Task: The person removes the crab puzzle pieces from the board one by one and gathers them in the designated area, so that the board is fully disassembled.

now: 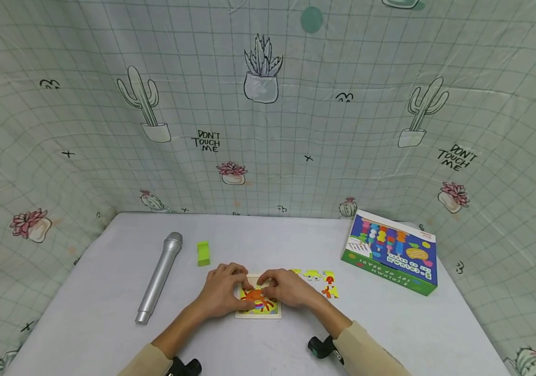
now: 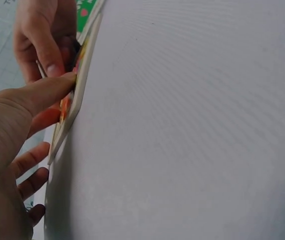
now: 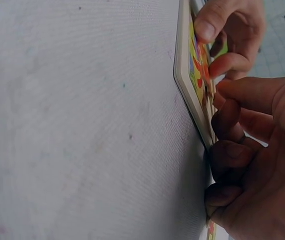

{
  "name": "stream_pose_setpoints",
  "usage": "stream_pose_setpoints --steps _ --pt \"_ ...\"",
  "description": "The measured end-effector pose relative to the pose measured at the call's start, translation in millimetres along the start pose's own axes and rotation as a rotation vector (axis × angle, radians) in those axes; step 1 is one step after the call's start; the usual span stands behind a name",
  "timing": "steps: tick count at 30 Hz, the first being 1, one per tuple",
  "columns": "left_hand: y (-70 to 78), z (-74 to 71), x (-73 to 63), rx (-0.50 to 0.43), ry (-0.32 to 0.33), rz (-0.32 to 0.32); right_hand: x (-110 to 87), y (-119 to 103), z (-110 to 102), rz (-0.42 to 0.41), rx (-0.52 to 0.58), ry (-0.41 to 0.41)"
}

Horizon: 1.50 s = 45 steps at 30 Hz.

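Note:
A small wooden jigsaw puzzle [image 1: 268,309] with an orange crab picture lies in a pale frame on the table, between both hands. My left hand [image 1: 221,290] reaches over its left side, the thumb pressing on the picture and the index finger touching it; the other fingers lie beside the frame's edge in the left wrist view. At the puzzle's upper right, my right hand [image 1: 291,290] pinches a thin puzzle piece [image 2: 40,69] between thumb and fingertips, mostly hidden by the fingers. Several loose yellow puzzle pieces [image 1: 313,274] lie just right of that hand.
A silver microphone [image 1: 157,282] lies at the left, with a light green block [image 1: 203,254] beside it. A blue and green game box [image 1: 392,253] sits at the back right. A patterned cloth [image 1: 268,130] hangs behind the white table [image 1: 258,350].

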<state>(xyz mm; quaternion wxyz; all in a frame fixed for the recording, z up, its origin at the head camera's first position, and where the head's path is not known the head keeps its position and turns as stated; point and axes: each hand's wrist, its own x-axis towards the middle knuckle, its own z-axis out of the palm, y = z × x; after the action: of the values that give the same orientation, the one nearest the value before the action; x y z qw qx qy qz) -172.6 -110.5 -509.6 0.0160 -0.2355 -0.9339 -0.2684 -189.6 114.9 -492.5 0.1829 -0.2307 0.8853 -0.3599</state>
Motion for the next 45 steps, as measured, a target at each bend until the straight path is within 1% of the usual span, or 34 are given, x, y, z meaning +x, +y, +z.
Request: stream_pose_setpoints --steps 4,14,22,33,39,45 --pt "0.7 -0.1 0.3 -0.002 -0.01 -0.016 1.1 0.1 0.5 0.004 0.01 0.005" --pt "7.0 0.1 0.5 -0.024 0.0 -0.053 0.7 -1.2 1.1 0.019 0.027 0.015" --pt "9.6 -3.1 -0.1 -0.008 -0.005 -0.042 0.6 -2.7 1.5 0.031 0.035 0.019" --pt "10.9 -4.3 0.5 0.036 -0.024 -0.046 1.7 -3.8 2.6 0.035 0.023 0.027" --pt "11.8 -5.5 1.3 0.071 -0.038 -0.033 2.3 -3.4 3.4 0.036 0.021 0.033" --pt "12.2 -6.6 1.3 0.109 -0.053 -0.005 2.9 -4.6 3.9 0.031 0.019 0.035"
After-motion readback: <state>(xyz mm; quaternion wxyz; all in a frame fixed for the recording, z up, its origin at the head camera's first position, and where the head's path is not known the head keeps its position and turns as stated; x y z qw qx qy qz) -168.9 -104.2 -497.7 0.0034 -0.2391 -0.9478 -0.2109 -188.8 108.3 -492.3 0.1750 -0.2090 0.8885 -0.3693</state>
